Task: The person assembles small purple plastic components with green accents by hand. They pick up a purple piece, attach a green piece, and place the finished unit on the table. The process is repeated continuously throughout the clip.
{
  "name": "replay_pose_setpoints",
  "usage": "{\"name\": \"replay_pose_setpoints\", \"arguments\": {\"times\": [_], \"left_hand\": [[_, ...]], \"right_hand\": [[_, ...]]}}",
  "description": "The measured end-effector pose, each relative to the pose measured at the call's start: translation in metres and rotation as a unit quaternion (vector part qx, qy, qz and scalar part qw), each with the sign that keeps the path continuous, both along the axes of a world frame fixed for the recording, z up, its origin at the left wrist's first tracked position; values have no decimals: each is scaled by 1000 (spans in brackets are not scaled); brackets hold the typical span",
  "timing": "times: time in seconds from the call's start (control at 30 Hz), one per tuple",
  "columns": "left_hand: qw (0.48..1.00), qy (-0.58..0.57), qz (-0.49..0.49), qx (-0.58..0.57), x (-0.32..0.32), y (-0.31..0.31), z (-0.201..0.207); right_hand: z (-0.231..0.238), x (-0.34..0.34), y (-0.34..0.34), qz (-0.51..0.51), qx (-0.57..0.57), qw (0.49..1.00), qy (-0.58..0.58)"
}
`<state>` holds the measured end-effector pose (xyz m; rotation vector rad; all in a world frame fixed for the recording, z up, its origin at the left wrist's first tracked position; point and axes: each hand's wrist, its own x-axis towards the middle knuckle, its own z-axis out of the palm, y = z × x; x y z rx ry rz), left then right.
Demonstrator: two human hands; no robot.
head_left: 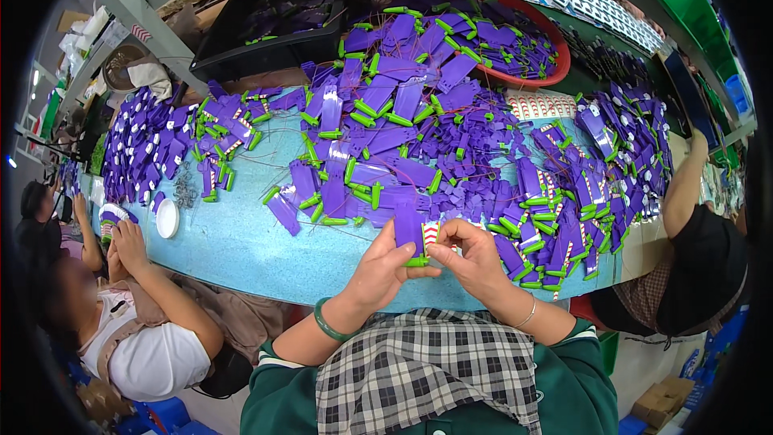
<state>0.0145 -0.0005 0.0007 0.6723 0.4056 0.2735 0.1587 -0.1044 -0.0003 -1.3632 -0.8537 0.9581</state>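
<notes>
Blue worktop is heaped with purple parts; between left hand, gripping it, and right hand, pinching its striped strip, one panel is held.

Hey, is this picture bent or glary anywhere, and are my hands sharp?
In the head view, fisheye bending curves the blue table's edge and corners go black; whitish glare on some purple pieces; left hand and right hand look fairly sharp.

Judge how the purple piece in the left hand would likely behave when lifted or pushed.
The purple piece seems stiff: it juts from the left hand without sagging. It is probably light, as a pinch holds it. It may slide easily, since similar purple pieces look glossy.
</notes>
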Motion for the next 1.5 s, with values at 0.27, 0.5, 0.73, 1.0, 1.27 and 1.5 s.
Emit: {"name": "replay_pose_setpoints", "arguments": {"times": [0.27, 0.5, 0.73, 1.0, 1.27, 1.5], "left_hand": [[1000, -18, 11, -16, 0, -2, -3], [1000, -17, 6, -22, 0, -1, -3], [999, 0, -14, 49, 0, -2, -6], [991, -11, -25, 133, 0, -8, -11], [967, -4, -8, 254, -4, -15, -13], [992, -52, -100, -54, 2, -14, -6]], "right_hand": [[-4, -3, 4, -22, -14, 1000, 15], [-5, -5, 5, -30, -4, 999, -36], [-3, -5, 6, -45, 29, 989, -136], [0, 0, 6, -79, 114, 945, -297], [6, 1, 2, -63, 125, 918, -372], [1, 0, 11, 96, 41, 980, -168]]}}
